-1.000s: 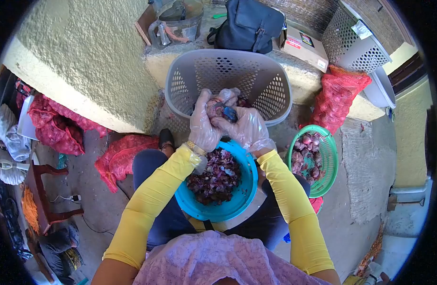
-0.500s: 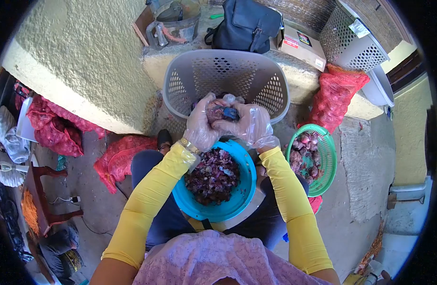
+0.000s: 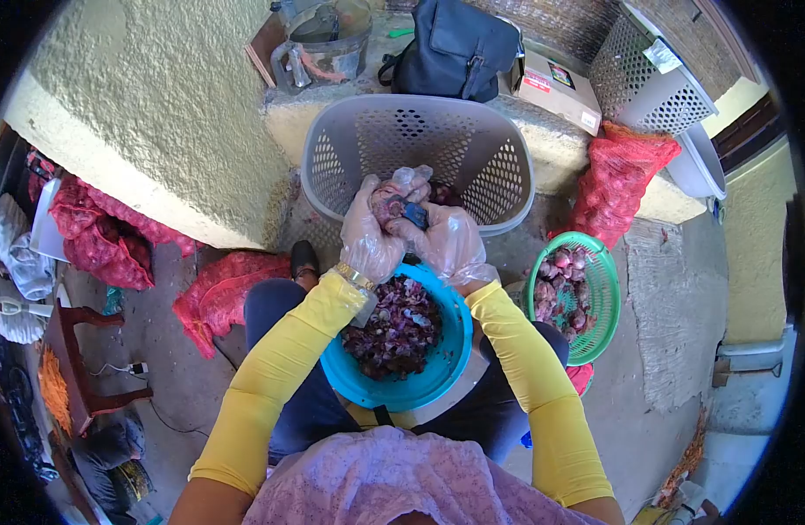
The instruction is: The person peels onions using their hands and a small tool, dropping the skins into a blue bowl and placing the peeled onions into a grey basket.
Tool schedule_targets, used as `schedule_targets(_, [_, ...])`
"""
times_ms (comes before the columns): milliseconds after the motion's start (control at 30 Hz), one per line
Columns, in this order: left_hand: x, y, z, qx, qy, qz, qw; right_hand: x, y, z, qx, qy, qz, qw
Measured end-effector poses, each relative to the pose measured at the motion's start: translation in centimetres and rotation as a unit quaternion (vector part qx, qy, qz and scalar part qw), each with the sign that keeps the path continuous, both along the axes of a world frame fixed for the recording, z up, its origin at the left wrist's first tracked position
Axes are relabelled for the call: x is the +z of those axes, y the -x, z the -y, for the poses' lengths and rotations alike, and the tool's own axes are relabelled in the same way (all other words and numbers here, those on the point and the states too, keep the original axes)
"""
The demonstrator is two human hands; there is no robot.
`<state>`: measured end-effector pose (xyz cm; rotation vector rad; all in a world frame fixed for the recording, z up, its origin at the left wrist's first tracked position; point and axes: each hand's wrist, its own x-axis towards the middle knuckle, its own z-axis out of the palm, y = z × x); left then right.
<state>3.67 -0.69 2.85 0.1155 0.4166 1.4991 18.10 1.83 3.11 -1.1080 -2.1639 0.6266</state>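
Observation:
Both of my hands wear clear plastic gloves and meet over the near rim of a grey perforated basket (image 3: 317, 214). My left hand (image 3: 367, 234) is closed around an onion (image 3: 387, 208). Against that onion, my right hand (image 3: 450, 238) grips a small blue object (image 3: 414, 213); its kind is hidden by the fingers. Below the hands, between my knees, a blue basin (image 3: 455, 350) holds purple onion skins (image 3: 393, 328). A few dark red onions (image 3: 444, 194) show inside the grey basket behind my right hand.
A green basket (image 3: 608, 302) of onions stands at the right. Red mesh sacks (image 3: 625, 179) (image 3: 232, 289) lie on both sides. Behind the grey basket, a ledge carries a black backpack (image 3: 455, 52), a cardboard box (image 3: 555, 87) and a bucket (image 3: 337, 48). A rough wall (image 3: 157, 114) rises at left.
Both hands have shifted slightly left and turned a little, still together. My right wrist has come lower and inward. More onions show in the grey basket behind my right hand.

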Motion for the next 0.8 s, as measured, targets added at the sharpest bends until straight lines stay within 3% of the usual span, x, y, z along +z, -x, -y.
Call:
schedule_targets(67, [0.2, -0.2, 0.1, 0.032, -0.003, -0.002, 0.999, 0.2, 0.2, 0.3, -0.006, 0.06, 0.023, 0.998])
schedule_targets(200, [-0.4, 0.2, 0.0, 0.033, 0.006, 0.016, 0.999, 0.1, 0.0, 0.1, -0.012, 0.049, 0.0, 0.999])
schedule_targets(300, [-0.8, 1.4, -0.7, -0.042, -0.005, 0.069, 0.997, 2.0, -1.0, -0.8, 0.037, 0.104, 0.016, 0.994])
schedule_targets(367, [-0.2, 1.8, -0.5, -0.146, -0.029, 0.054, 0.987, 2.4, -1.6, -1.5, 0.059, 0.056, 0.052, 0.995])
schedule_targets(400, [0.7, 1.5, -0.2, -0.145, -0.029, 0.054, 0.988, 2.8, -1.6, -1.5, 0.04, 0.013, 0.098, 0.994])
schedule_targets(467, [2.2, 0.7, 0.5, -0.09, 0.071, -0.039, 0.993, 3.0, -1.6, -1.1, 0.036, -0.005, 0.091, 0.995])
schedule_targets(533, [-0.2, 0.7, 0.1, -0.087, 0.024, -0.006, 0.996, 2.7, -1.5, -0.8, 0.03, -0.025, 0.085, 0.996])
schedule_targets(600, [-1.6, 0.7, -0.3, -0.082, -0.025, 0.026, 0.996, 1.4, -0.8, -0.6, 0.021, 0.03, 0.052, 0.998])
schedule_targets(667, [-1.7, 0.1, -0.7, 0.033, -0.064, -0.014, 0.997, 0.9, -0.2, -0.2, 0.027, 0.062, 0.027, 0.997])
schedule_targets(800, [-0.1, -0.9, -0.6, 0.12, 0.013, 0.019, 0.992, 0.2, 0.6, 0.2, 0.037, 0.119, -0.021, 0.992])
